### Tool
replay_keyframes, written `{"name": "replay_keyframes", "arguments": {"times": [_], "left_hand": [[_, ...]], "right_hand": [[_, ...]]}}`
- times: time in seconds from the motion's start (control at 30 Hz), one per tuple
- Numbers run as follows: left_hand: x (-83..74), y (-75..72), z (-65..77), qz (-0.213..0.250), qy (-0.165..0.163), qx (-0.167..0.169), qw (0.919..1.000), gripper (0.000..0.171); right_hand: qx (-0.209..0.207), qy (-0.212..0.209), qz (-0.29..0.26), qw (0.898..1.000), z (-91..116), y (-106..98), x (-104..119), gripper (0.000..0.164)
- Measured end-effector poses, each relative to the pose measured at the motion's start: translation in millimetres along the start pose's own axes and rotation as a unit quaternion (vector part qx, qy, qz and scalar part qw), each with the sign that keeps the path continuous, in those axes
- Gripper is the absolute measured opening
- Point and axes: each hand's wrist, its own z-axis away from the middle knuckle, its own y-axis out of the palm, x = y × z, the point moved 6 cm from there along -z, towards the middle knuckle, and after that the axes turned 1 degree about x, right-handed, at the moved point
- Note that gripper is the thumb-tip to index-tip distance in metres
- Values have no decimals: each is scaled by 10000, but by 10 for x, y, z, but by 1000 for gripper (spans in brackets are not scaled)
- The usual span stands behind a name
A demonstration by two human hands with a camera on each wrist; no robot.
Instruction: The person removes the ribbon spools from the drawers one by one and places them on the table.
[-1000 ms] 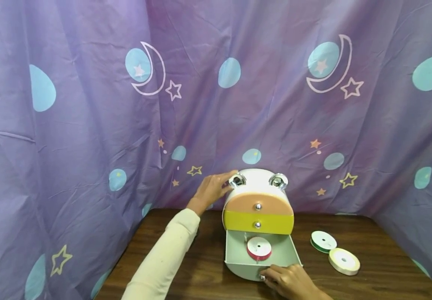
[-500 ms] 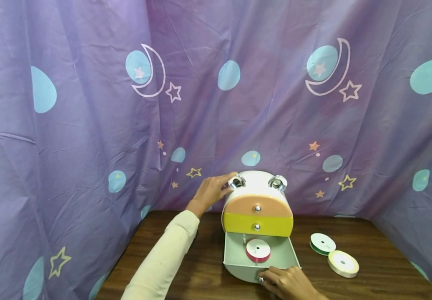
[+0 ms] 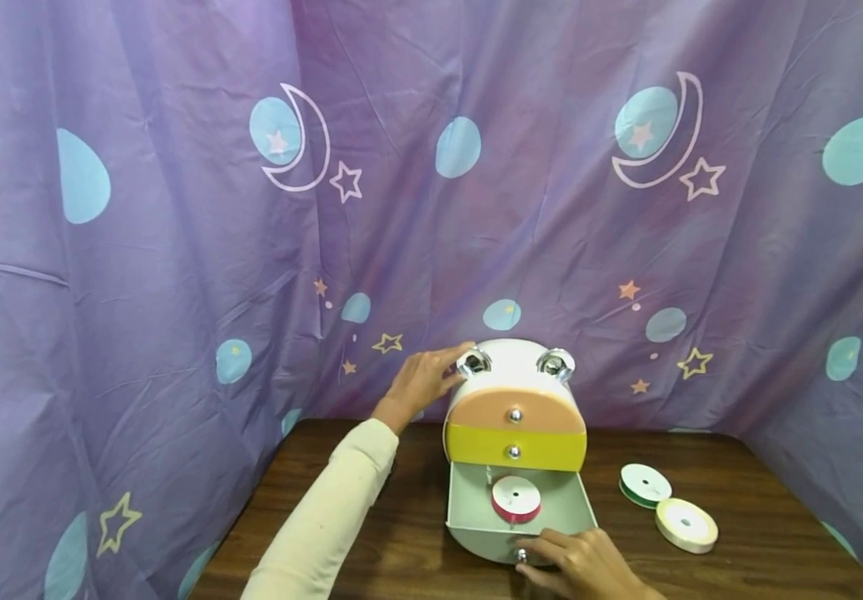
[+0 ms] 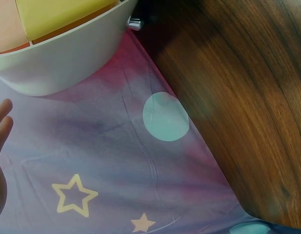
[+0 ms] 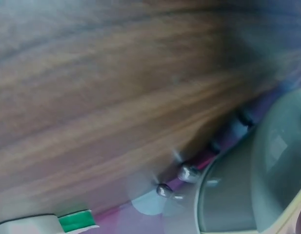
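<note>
A small frog-faced drawer chest stands on the table, with a white body, silver eyes, and peach and yellow upper drawers. My left hand grips its left eye between index finger and thumb; the other fingers hang free in the left wrist view. The pale green bottom drawer is pulled out and holds a red ribbon spool. My right hand is at the drawer's silver knob, thumb and finger spread to either side of it. Whether they touch it, I cannot tell.
To the right of the drawer lie a green ribbon spool and a cream ribbon spool, edges touching. The dark wooden table ends at a purple curtain behind the chest. The right wrist view is blurred.
My right thumb and finger have loosened from the knob and spread apart a little. The left hand, chest, drawer and spools look unmoved.
</note>
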Motion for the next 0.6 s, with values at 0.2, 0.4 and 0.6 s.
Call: {"name": "replay_keyframes", "arguments": {"times": [0.2,0.4,0.6], "left_hand": [[4,-2,10,31,56,23,10000,61],[11,3,19,71,43,4,10000,61],[19,-8,6,159,6,-11,9999,61]], "right_hand": [[-267,361,-13,9990,-165,-110,-51,28],[-366,921,192,9949,-262,-155,-209,36],[123,1809,397,9826,-263,-112,-433,53]]}}
